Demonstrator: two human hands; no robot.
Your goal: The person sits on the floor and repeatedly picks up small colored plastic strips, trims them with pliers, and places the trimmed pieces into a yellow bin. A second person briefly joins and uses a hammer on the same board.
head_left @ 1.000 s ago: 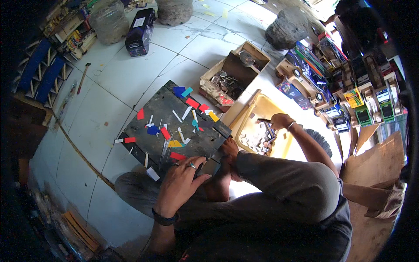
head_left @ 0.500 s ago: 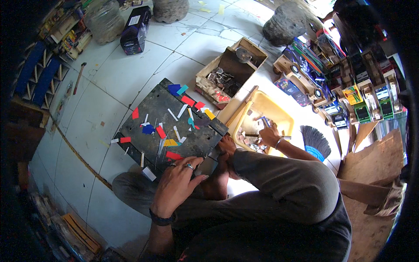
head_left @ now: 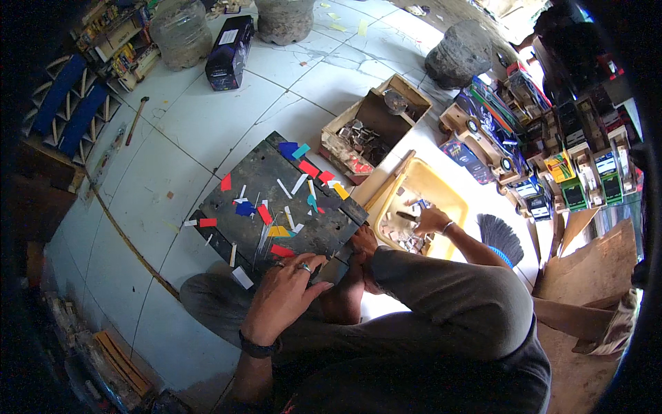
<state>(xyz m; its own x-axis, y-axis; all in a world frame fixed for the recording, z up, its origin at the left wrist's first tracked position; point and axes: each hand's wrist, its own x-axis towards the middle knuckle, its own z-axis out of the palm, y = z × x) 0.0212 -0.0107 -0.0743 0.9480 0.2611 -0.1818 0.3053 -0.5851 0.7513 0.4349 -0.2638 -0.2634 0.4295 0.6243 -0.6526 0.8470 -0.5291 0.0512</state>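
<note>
Down in the yellow tub (head_left: 453, 201), the right hand (head_left: 434, 221) had its fingers closed around a slim dark tool (head_left: 407, 217) among small pale pieces (head_left: 412, 243)! Meanwhile, the left hand (head_left: 284, 291) lay loosely curled at the dark board's (head_left: 327, 233) near edge, any grip hidden.

Smooth plastic tub (head_left: 452, 198), scuffed board (head_left: 316, 233)

Right hand (head_left: 432, 220): grip unclear; pieces (head_left: 394, 225) in yellow tray (head_left: 452, 199) indistinct.
</note>
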